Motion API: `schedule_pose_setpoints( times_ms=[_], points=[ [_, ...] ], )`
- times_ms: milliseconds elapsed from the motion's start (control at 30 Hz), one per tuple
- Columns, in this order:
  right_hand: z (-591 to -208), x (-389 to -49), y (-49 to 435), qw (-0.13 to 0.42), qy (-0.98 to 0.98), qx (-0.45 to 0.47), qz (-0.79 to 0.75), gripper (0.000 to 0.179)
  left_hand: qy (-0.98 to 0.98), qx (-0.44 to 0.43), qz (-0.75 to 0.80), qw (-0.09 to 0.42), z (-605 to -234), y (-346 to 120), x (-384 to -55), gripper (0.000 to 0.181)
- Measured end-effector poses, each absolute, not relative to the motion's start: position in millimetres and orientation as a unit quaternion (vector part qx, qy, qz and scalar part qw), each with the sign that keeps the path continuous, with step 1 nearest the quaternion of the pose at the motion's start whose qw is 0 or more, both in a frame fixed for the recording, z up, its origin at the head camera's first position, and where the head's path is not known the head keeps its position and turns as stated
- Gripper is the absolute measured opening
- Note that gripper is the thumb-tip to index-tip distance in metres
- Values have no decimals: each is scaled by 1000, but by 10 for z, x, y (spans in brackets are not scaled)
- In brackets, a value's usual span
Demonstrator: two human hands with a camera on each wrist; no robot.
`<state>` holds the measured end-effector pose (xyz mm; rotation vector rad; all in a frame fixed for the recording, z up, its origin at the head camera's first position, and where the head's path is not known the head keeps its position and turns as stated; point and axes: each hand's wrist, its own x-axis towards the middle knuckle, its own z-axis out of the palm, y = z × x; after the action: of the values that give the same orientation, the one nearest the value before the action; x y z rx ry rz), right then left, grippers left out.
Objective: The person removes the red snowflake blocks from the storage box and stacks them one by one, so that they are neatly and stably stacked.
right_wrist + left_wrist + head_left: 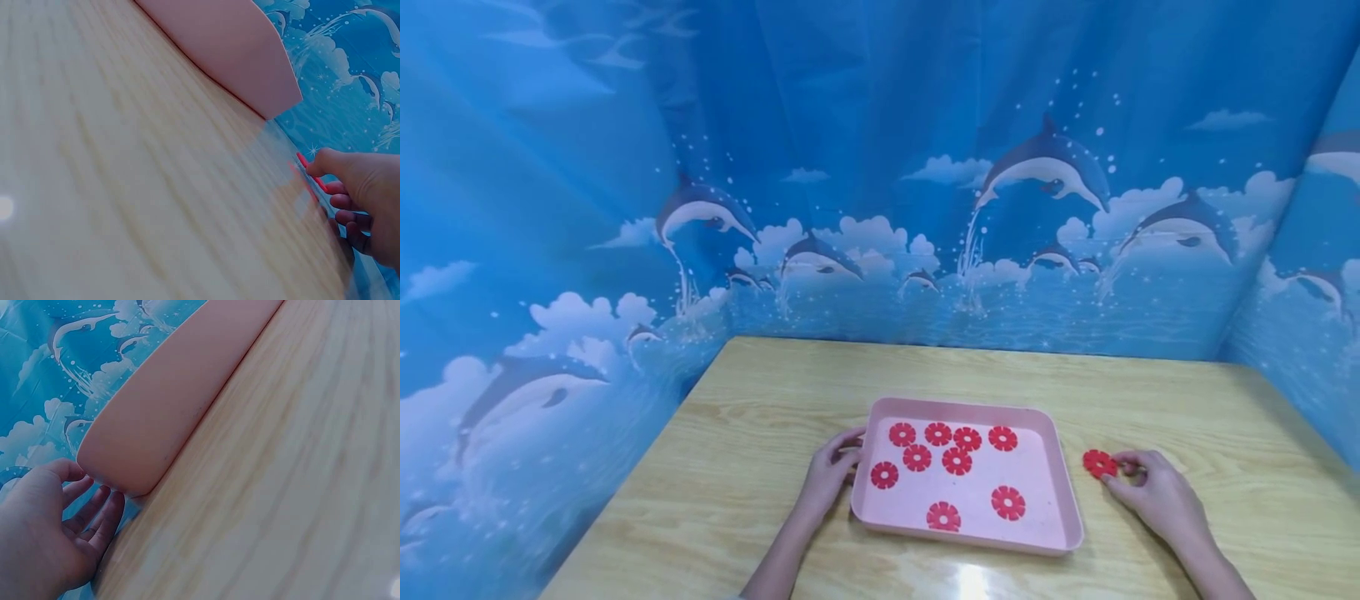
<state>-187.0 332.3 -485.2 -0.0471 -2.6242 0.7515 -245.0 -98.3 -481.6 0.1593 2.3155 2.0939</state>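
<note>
A shallow pink tray [967, 542] lies on the table, holding several red notched plastic discs [1008, 503], each with a round hole in the middle. At the tray's left side is my left hand [831, 475], its loosely bent fingertips against the outer wall. The left wrist view shows those fingers [111, 515] at the tray's rounded corner [131, 465]. To the right of the tray, my right hand [1161, 496] pinches one more red disc [1100, 463] between thumb and fingers. Seen edge-on in the right wrist view, this disc [310, 172] is tilted, just above the table.
The light wood-grain table [805, 367] extends around the tray, with a bright light reflection at its front. Blue curtains printed with dolphins [1045, 171] and clouds hang behind the table and along both sides.
</note>
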Motion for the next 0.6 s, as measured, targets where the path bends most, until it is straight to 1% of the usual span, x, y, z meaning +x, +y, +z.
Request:
schedule_pose_setpoints(
  times_ms=[233,367,600],
  points=[
    [-4836,-1863,3325,191,-945,-13,265,35,739,54,671,9,-4824,-988,-2455,39],
    [-4837,-1862,3324,195,-945,-10,262,33,735,54,676,12,-4805,-992,-2451,39],
    [-4830,-1866,3316,195,-947,-9,255,34,733,53,678,21,-4571,-959,-2331,37]
  ],
)
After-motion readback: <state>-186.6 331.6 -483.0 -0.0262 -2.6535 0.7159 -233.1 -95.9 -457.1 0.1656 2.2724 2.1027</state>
